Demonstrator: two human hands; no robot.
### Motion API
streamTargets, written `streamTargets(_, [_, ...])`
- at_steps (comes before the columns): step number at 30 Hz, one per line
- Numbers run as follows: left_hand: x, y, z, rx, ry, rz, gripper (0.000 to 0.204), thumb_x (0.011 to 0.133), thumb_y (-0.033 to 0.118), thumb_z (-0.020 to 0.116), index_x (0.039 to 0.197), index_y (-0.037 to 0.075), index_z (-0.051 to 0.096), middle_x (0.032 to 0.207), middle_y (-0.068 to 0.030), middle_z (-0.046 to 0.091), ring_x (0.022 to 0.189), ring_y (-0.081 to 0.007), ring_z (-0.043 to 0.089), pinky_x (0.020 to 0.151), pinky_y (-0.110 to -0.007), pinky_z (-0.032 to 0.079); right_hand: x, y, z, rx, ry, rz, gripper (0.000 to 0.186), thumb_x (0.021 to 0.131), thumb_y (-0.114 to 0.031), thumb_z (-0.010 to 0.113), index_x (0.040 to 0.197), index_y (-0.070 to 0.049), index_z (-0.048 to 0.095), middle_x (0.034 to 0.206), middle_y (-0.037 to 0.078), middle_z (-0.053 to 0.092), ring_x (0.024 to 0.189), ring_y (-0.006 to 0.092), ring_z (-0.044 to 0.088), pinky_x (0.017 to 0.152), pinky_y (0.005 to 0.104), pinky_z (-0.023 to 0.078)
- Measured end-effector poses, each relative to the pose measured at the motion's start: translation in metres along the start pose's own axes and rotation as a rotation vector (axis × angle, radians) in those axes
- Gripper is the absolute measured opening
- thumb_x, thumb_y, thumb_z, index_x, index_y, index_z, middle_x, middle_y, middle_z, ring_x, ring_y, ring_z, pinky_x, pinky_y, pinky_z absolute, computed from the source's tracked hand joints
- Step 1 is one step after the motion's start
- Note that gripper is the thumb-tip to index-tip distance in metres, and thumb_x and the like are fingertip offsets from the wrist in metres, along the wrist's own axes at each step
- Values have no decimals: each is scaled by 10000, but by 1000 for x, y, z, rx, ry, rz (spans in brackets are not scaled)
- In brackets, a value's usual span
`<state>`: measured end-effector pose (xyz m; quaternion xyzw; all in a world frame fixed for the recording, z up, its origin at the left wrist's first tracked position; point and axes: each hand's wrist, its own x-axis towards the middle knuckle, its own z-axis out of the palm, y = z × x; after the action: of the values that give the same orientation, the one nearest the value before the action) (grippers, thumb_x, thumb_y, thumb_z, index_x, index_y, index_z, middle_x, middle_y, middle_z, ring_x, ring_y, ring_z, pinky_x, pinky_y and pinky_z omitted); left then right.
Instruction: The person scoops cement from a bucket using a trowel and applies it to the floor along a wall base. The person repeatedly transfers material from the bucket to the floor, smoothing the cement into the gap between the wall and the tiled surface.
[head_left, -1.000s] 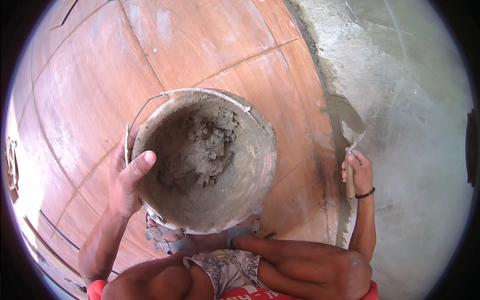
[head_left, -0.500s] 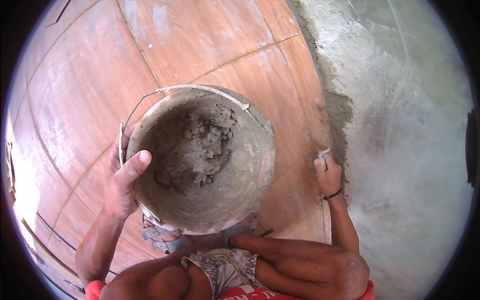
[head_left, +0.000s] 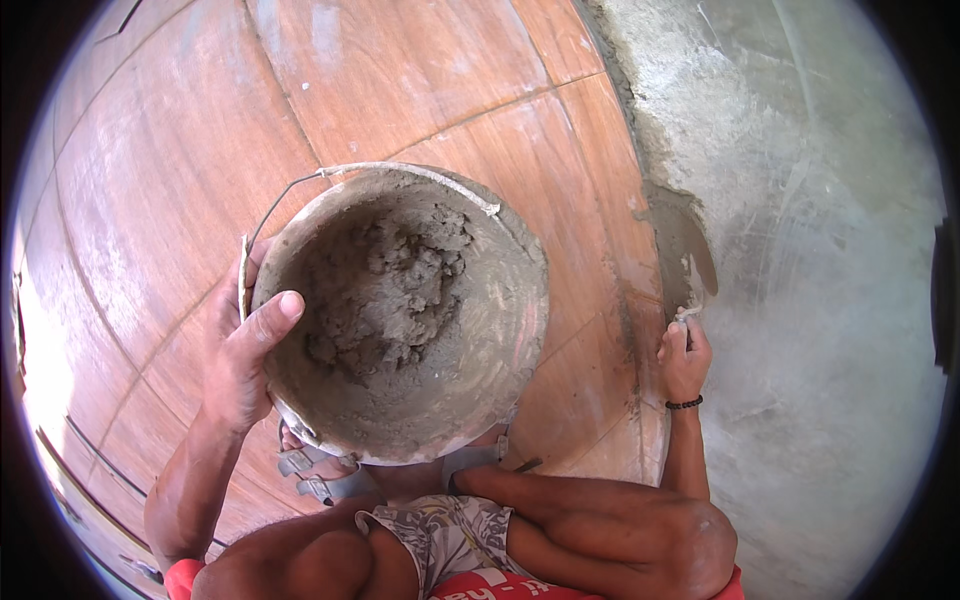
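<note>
Crouching on tan tiled flr (head_left: 430, 90), spread under L hand (head_left: 240, 350) and out to its left, w/ dark grout lines. Bordered to right of R hand (head_left: 685, 365) by rough grey concrete (head_left: 820, 400). Holding lg mortar-smeared bucket (head_left: 515, 330) just right of L hand, well left of R hand, mouth up. Partly filled w/ lumpy grey mortar (head_left: 415, 280). Laid along tile edge, just ahead of R hand: wet mortar strip (head_left: 668, 225). Gripping bucket rim w/ L hand, thumb over inside wall, fingers outside, partly hidden. Curled tight, R hand, round handle (mostly hidden) of sm trowel (head_left: 700, 275); blade pointing away, over strip, can't tell if touching. Looped from beside L fingers along far rim: wire bail (head_left: 400, 168), part sleeved whitish. Wearing dk beaded bracelet (head_left: 684, 404) on wrist, just behind R hand.
</note>
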<state>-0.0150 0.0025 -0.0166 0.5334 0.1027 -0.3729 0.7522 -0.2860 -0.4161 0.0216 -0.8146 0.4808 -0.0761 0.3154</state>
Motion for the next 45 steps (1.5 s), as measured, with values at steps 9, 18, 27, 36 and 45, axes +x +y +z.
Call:
streamTargets(9, [1,-2,-1,-71,-15,7,710,823,264,736,1375,-57,427,1288,-181,553,1205,-264,525,1066,-385,381,-10,5,-1,-435,39,-295,337,914,-149,626,1168,70,592,895,135,660,758,228,638,694,346,505])
streamTargets(18, [3,1,-2,-13,-32,-35,771,778,323,751,1385,-30,434,1311,-163,536,1227,-262,492,1074,-393,359,17,-50,49,-360,-228,-183,325,902,-165,628,1137,59,605,856,189,660,693,238,653,654,350,512])
streamTargets(27, [2,0,1,-88,-16,0,702,805,255,749,1358,-58,451,1263,-164,572,1175,-247,541,1050,-376,394,61,-46,54,-165,-167,-95,370,925,-182,602,1211,52,586,722,3,557,526,73,498,484,239,421])
streamTargets(36, [4,-7,-5,-107,-15,-1,693,804,239,759,1353,-51,453,1255,-155,579,1174,-242,543,1047,-374,399,33,-41,26,-45,-87,-56,349,951,-171,573,1220,52,576,736,-11,535,557,59,483,477,218,398])
streamTargets(45, [4,-4,-6,-78,-35,-38,732,790,280,753,1370,-38,439,1284,-154,559,1207,-249,516,1058,-385,379,11,-30,10,-378,43,-230,325,915,-137,614,1177,54,595,830,93,637,658,176,597,607,318,480])
